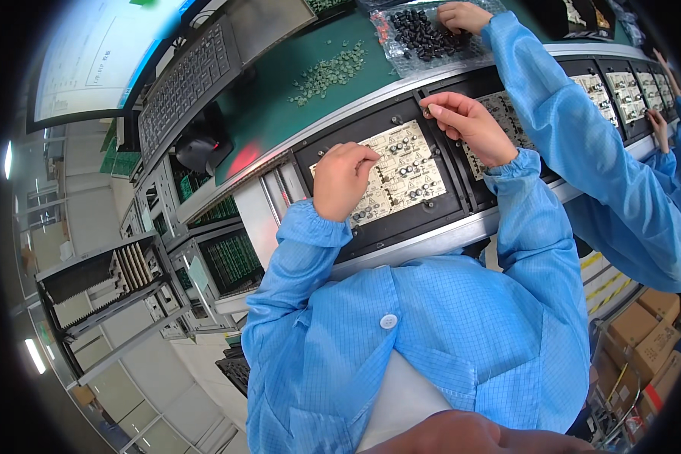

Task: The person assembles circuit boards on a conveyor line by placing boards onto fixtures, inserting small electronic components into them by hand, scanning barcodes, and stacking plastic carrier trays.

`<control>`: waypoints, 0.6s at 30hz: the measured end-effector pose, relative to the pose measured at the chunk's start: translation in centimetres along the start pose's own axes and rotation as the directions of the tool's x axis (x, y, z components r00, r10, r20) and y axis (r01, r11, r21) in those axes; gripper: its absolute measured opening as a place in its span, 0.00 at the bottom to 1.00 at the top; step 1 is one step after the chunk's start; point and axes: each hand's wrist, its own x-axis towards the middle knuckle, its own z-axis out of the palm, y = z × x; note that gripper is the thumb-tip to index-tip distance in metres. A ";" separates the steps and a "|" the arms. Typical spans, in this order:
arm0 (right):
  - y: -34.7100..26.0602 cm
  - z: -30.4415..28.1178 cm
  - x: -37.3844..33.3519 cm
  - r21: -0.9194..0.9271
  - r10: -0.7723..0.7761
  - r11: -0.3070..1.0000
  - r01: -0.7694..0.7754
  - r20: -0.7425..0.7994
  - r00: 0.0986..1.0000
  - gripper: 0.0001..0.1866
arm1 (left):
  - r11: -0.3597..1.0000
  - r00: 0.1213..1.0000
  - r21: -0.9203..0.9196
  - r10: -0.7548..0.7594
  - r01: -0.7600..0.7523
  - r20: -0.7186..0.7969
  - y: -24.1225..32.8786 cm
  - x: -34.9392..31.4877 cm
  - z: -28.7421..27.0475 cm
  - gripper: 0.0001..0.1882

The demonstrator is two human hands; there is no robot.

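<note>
1. Head view: the left hand [343, 180] rests curled on the left part of a pale circuit board [401, 170]. Its fingers are bent inward with the fingertips pressing on the board's surface; whether it pinches a small part I cannot tell.
2. The right hand [467, 125] hovers over the board's upper right corner, thumb and forefinger pinched narrowly together on a small dark component [427, 111], the other fingers folded.
3. The circuit board lies tilted in a black carrier tray [439, 208], which sits on a metal conveyor rail [401, 250] running along the front of the bench [280, 106]. Several small round parts already stand on the board.
4. A second board [507, 113] lies in the next tray to the right, partly hidden by the right hand and sleeve.
5. On the green bench surface beyond the rail lies a loose scatter of small pale green parts [329, 72], and further right a clear bag of black components [424, 34].
6. Another person's hand [461, 15] in a blue sleeve touches that bag from the right.
7. At upper left a keyboard [185, 76] stands beside a monitor [98, 53].
8. More boards [620, 83] sit in trays further along the rail at right, where a further person's hand [658, 121] reaches.
</note>
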 end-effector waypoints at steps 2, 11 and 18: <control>0.0 0.2 0.0 -0.011 -0.002 1.000 0.002 -0.003 1.000 0.16 | 0.999 0.999 -0.006 0.038 -0.038 -0.018 -0.1 -0.1 0.2 0.05; 2.3 1.4 -0.2 -0.386 -0.195 0.905 0.177 -0.006 0.981 0.12 | 0.993 0.988 -0.013 -0.116 0.118 0.101 0.5 -0.1 -0.5 0.08; 2.4 3.8 -2.6 -0.775 -0.464 0.553 0.306 0.018 0.885 0.09 | 0.287 0.851 -0.816 -0.332 0.502 0.407 -3.3 -0.5 -2.4 0.24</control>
